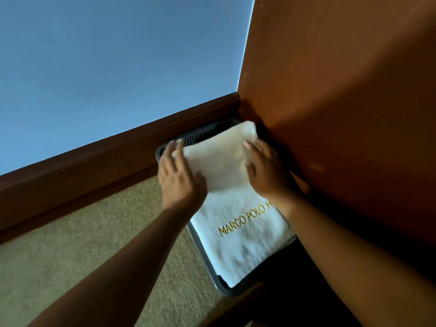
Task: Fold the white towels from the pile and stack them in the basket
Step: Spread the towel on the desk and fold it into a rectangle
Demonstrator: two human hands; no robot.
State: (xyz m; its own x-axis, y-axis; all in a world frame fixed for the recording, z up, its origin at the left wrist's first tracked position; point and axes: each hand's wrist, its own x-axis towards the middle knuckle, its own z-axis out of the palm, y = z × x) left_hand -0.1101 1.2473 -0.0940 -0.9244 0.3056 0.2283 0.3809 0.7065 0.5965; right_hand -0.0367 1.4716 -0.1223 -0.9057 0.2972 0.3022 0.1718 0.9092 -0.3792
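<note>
From the head view, the step in hand looks like the stacking: a folded white towel [238, 246] lies in the grey basket [204, 254], which sits on the carpet [94, 244] in a corner, close against the skirting board [94, 166] under the blue-lit wall [106, 62] and the brown wooden panel [342, 102] on the right. Gold lettering [245, 220] reading "MARCO POLO H" shows on the near part of the towel. The far part under the hands reads as a separate layer lying on top, but whether it is a second towel or a fold of the same one cannot be told. The left hand [179, 173] lies on the far left corner of that layer, fingers fairly straight and thumb laid over the cloth. The right hand [266, 171] rests on the right side, fingers spread and flat. Neither hand seems to grip. Both look to be pressing or smoothing the top layer down. The towel fills most of the basket, with only the mesh far wall and the left rim showing. The pile is out of view, so how many towels remain cannot be judged. The next move probably calls for squaring the top layer to the edges beneath it, lifting both hands straight off without dragging the cloth, and then turning to the pile for another towel.
</note>
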